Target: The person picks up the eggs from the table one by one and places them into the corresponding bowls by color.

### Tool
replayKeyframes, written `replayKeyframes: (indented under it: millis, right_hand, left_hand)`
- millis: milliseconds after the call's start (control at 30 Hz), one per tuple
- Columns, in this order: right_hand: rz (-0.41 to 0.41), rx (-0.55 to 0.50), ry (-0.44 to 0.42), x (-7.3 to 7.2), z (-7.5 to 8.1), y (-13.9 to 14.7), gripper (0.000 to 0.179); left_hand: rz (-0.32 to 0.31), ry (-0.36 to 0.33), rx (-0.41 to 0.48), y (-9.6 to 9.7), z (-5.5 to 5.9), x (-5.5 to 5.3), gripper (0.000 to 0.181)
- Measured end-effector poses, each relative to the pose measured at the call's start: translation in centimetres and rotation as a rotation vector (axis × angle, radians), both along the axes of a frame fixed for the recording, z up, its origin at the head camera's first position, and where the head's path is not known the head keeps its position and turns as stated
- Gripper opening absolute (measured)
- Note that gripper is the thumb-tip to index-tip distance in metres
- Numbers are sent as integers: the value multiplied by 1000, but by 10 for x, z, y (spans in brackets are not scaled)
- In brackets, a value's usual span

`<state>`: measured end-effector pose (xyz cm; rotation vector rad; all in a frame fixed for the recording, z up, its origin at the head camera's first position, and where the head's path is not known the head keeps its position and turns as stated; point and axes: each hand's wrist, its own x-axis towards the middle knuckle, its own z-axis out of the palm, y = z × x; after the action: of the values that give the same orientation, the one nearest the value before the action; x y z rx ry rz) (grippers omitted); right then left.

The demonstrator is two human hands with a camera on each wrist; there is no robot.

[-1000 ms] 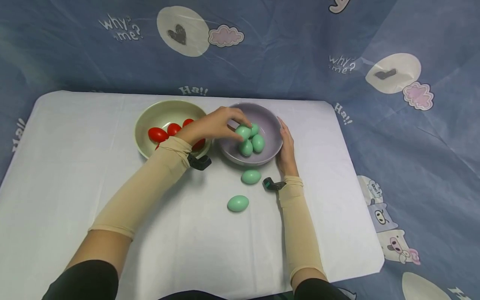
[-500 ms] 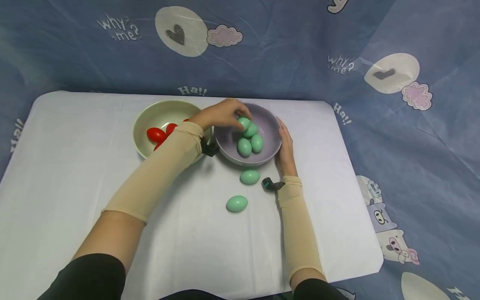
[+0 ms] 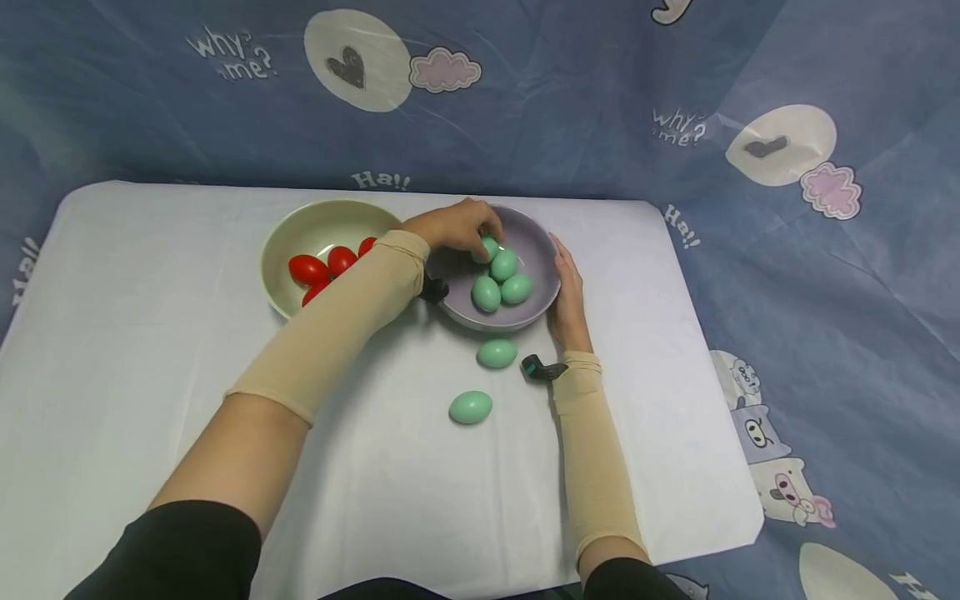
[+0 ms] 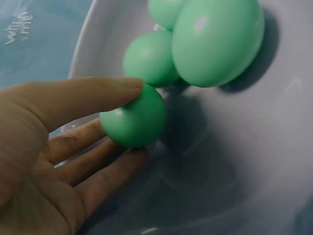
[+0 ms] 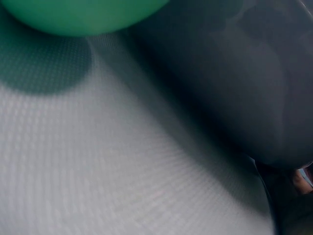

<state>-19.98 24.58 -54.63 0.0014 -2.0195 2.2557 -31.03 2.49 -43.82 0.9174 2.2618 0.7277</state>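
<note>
My left hand (image 3: 461,229) reaches into the purple bowl (image 3: 538,250) and pinches a green egg (image 4: 134,117) between thumb and fingers. In the left wrist view that egg sits low, close to the bowl's inner wall, right beside the other green eggs (image 4: 220,41). In the head view the loose eggs lie grouped near the bowl's middle. My right hand (image 3: 568,296) rests along the bowl's right outer side, its fingers straight against the wall. The right wrist view shows mostly tablecloth, the bowl's dark underside (image 5: 230,83) and part of a green egg (image 5: 88,14).
Left of the purple bowl stands a pale green bowl (image 3: 288,225) with several red eggs (image 3: 308,269), partly covered by my left forearm. Two green eggs lie on the white tablecloth, one just in front of the purple bowl (image 3: 453,310) and another green egg (image 3: 471,407) nearer me.
My left hand has moved toward the back of the purple bowl with the pinched green egg, its forearm swinging right. My right hand stays at the bowl's side.
</note>
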Motion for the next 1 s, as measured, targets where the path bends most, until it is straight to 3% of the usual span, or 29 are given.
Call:
replayKeyframes:
  millis: [233, 533, 733, 1000]
  right_hand:
    - [-10, 26, 1, -1, -1, 0, 48]
    - [3, 36, -7, -1, 0, 0, 50]
    - [9, 22, -13, 6, 13, -4, 50]
    - [11, 59, -23, 15, 29, -8, 51]
  left_hand:
    - [-16, 2, -96, 6, 4, 3, 44]
    - [-36, 35, -104, 10, 7, 4, 46]
    - [-37, 26, -100, 8, 9, 6, 47]
    - [-71, 77, -58, 6, 12, 10, 45]
